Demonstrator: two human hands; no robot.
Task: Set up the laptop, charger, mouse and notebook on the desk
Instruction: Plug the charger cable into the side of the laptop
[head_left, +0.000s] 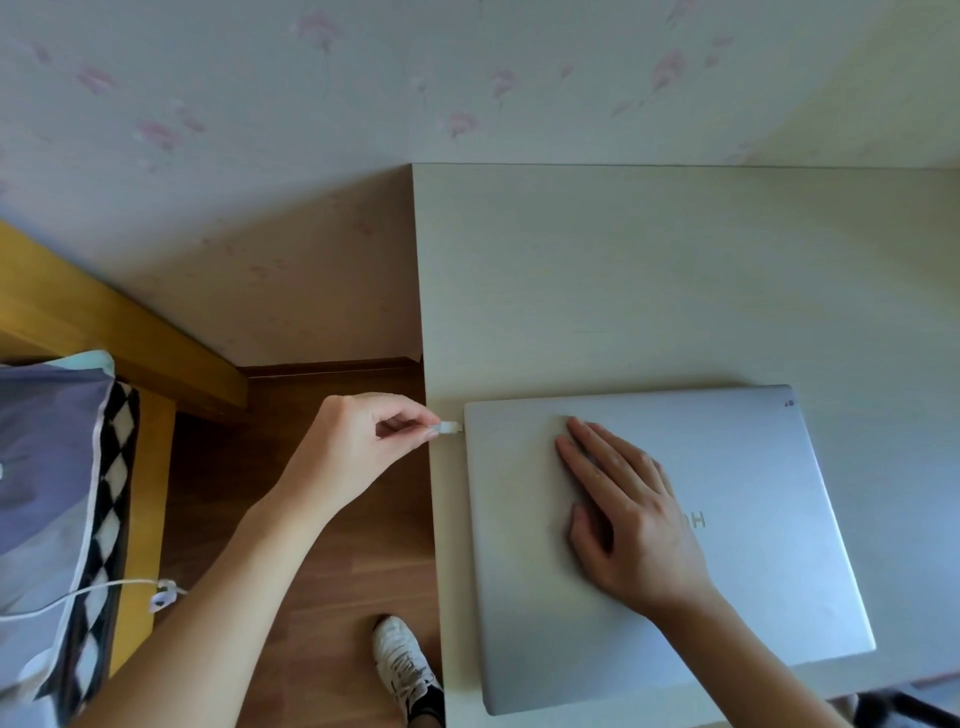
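A closed silver laptop (753, 519) lies on the pale desk (623, 286), near its front left corner. My right hand (623, 509) rests flat on the lid with fingers spread. My left hand (363, 441) pinches a small white charger plug (450, 427) between thumb and forefinger, its tip at the laptop's left edge near the back corner. A white charger cable (78, 597) runs across the bedding at the lower left. No mouse or notebook is in view.
A wooden bed frame (104, 322) with a grey-blue patterned pillow (47, 493) stands to the left. Brown wood floor (322, 597) lies between bed and desk, with my white shoe (400, 660) on it. Flowered wallpaper (363, 104) backs the desk.
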